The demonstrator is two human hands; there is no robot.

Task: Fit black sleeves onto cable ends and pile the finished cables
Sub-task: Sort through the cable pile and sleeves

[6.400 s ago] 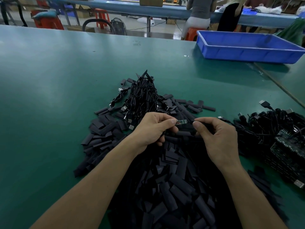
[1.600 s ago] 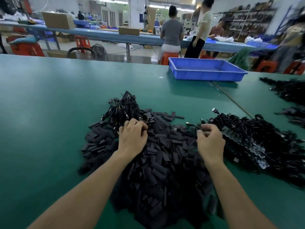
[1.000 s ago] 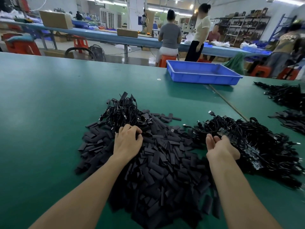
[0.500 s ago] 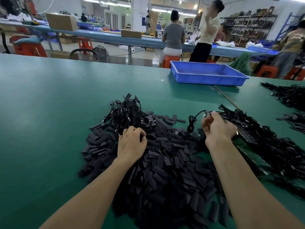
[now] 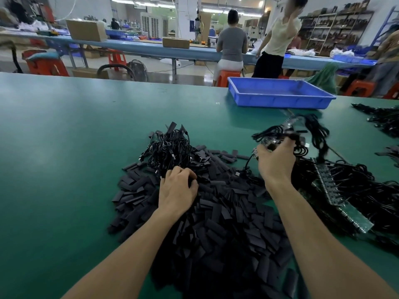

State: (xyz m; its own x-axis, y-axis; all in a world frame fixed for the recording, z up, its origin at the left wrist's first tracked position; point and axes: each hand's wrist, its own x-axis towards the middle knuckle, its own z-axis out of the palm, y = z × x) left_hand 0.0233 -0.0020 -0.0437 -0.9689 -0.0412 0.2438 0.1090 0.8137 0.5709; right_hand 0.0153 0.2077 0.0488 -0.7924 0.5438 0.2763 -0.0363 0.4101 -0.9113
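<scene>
A broad heap of flat black sleeves (image 5: 226, 223) covers the green table (image 5: 64, 147) in front of me. My left hand (image 5: 177, 190) rests on the heap with its fingers curled into the sleeves; what it pinches is hidden. Just beyond it lies a tangled pile of black cables (image 5: 170, 147). My right hand (image 5: 276, 158) is raised above the table and grips a bunch of black cables (image 5: 287, 132) with small circuit boards on their ends, blurred by motion. A larger mass of cables with boards (image 5: 345, 195) lies at the right.
A blue plastic tray (image 5: 278, 93) stands at the table's far edge. More black cables (image 5: 382, 119) lie at the far right. Several people work at a long bench beyond the table, among red stools and boxes.
My right hand has risen and lifted a bunch of cables off the right-hand mass, carrying it up and to the right. My left hand stays on the sleeve heap.
</scene>
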